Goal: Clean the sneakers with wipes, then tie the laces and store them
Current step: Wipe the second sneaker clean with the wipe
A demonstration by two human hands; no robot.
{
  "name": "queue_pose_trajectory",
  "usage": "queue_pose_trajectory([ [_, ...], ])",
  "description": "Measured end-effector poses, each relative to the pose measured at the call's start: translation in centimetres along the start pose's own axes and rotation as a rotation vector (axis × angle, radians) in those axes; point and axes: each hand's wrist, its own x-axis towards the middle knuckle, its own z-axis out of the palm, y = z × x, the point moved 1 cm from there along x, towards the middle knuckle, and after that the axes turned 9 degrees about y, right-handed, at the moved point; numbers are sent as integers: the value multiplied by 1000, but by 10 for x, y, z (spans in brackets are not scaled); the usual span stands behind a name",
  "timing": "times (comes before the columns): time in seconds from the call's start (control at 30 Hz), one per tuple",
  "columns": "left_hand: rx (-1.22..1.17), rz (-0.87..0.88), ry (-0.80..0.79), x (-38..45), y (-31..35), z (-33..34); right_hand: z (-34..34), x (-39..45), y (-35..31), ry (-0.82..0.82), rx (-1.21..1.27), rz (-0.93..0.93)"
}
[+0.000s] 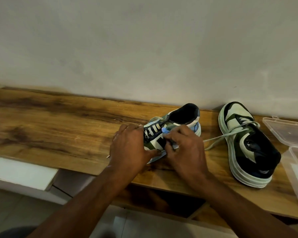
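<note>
Two green, black and pale sneakers rest on a wooden shelf [58,121]. The left sneaker [181,117] lies with its toe toward me, its heel opening facing the wall. My left hand [129,146] grips its toe end and steadies it. My right hand [186,148] presses a crumpled pale blue wipe [164,130] against the sneaker's side by the laces. The right sneaker [248,145] stands apart to the right, its untied lace [218,139] trailing across the wood toward my right hand.
An open clear plastic box [289,133] sits at the shelf's right end, beside the right sneaker. A plain wall runs close behind the shelf. A white surface [21,170] lies lower at the left, and tiled floor shows below.
</note>
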Motion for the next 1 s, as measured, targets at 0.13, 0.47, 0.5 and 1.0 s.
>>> queue_pose_trajectory([
  [0.13, 1, -3, -2, 1, 0, 1, -8, 13, 8, 7, -29, 54],
  [0.47, 10, -34, -28, 0, 4, -2, -21, 18, 27, 138, -42, 164],
  [0.5, 6, -38, -31, 0, 5, -3, -15, 15, 21, 99, -32, 102],
  [1.0, 21, -37, -22, -1, 8, -4, -5, 17, 24, 96, -61, 90],
])
